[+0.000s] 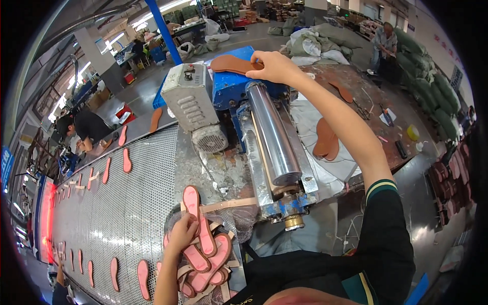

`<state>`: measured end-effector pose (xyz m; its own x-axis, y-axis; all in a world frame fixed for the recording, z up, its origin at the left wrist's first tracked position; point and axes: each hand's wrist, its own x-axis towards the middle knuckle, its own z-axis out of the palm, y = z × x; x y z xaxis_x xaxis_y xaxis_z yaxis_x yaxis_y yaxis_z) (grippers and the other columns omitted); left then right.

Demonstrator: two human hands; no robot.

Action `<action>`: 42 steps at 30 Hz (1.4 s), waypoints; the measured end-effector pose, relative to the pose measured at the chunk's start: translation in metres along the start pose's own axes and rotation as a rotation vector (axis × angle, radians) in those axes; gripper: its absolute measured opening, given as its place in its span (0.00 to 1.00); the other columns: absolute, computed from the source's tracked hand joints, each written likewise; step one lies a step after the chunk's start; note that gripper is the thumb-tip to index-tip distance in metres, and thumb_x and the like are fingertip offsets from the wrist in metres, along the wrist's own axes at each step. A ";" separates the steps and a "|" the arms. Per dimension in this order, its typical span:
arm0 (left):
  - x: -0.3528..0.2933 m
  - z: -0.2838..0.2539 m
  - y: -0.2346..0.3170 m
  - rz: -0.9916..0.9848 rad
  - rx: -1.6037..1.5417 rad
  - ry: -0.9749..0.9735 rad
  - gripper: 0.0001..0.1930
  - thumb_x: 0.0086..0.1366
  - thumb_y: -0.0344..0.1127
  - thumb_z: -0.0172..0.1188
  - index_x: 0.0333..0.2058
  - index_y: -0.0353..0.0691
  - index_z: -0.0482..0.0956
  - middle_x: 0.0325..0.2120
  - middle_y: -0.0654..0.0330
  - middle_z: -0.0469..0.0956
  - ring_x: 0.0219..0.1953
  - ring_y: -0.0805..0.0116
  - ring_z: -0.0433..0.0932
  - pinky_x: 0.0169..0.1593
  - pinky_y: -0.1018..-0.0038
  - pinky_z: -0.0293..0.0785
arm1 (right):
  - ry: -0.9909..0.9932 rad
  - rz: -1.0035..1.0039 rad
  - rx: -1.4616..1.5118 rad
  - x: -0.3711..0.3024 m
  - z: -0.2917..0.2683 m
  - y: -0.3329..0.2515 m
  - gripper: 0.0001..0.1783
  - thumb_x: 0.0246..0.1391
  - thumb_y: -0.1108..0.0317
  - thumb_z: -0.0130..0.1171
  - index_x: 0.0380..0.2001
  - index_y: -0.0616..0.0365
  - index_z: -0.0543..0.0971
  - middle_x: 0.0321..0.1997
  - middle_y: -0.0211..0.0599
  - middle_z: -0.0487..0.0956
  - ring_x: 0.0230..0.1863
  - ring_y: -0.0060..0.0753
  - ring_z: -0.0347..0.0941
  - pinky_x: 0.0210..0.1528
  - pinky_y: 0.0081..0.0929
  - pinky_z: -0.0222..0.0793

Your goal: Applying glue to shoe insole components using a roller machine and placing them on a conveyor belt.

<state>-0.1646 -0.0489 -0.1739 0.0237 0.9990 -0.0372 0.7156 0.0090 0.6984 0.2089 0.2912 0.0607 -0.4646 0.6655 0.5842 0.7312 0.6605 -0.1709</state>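
My right hand (278,67) reaches across the roller machine and pinches one end of a brown insole (231,64), which lies over the blue top of the machine. Below and to the left, my left hand (184,233) has its fingers closed on a pink insole (191,199) on top of a loose pile. Several more pink insoles (222,249) with brown edges and pale straps lie crossed beneath it. Between my two hands sits the machine's shiny metal roller (274,137).
A grey motor housing (185,94) stands left of the roller. On the mesh conveyor (127,213) lie spaced pink insoles. Brown insoles (325,141) rest on white cloth at right. A co-worker (91,129) leans beside the conveyor; another person (385,46) stands at the far right.
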 end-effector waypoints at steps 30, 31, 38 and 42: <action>0.154 -0.039 0.230 0.704 0.106 -0.235 0.41 0.49 0.46 0.72 0.59 0.35 0.65 0.60 0.49 0.64 0.63 0.54 0.62 0.65 0.63 0.56 | 0.041 0.462 1.246 -0.301 -0.029 -0.032 0.21 0.64 0.65 0.47 0.57 0.54 0.60 0.32 0.37 0.75 0.22 0.21 0.70 0.18 0.16 0.62; 0.154 -0.039 0.224 0.715 0.163 -0.184 0.41 0.47 0.43 0.73 0.59 0.35 0.65 0.59 0.48 0.65 0.62 0.52 0.63 0.65 0.64 0.58 | -0.033 0.560 1.282 -0.334 -0.018 -0.030 0.18 0.63 0.67 0.48 0.55 0.57 0.63 0.27 0.36 0.76 0.19 0.19 0.69 0.18 0.15 0.61; 0.143 -0.068 0.190 0.640 0.240 -0.228 0.42 0.44 0.32 0.72 0.60 0.38 0.63 0.58 0.52 0.65 0.60 0.54 0.65 0.63 0.65 0.60 | -0.344 1.076 1.209 -0.499 0.079 -0.052 0.08 0.62 0.70 0.50 0.37 0.61 0.77 0.18 0.30 0.75 0.14 0.17 0.67 0.17 0.16 0.60; 0.128 -0.087 0.169 0.525 0.203 -0.233 0.42 0.45 0.29 0.70 0.61 0.40 0.62 0.56 0.53 0.67 0.59 0.57 0.66 0.62 0.67 0.61 | -0.411 0.834 0.797 -0.516 0.120 -0.069 0.08 0.60 0.70 0.52 0.34 0.59 0.79 0.16 0.30 0.76 0.14 0.19 0.70 0.18 0.22 0.63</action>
<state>-0.1020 0.0840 0.0015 0.5457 0.8316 0.1036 0.6850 -0.5139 0.5164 0.3388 -0.0561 -0.3241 -0.2286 0.9515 -0.2061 0.4369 -0.0889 -0.8951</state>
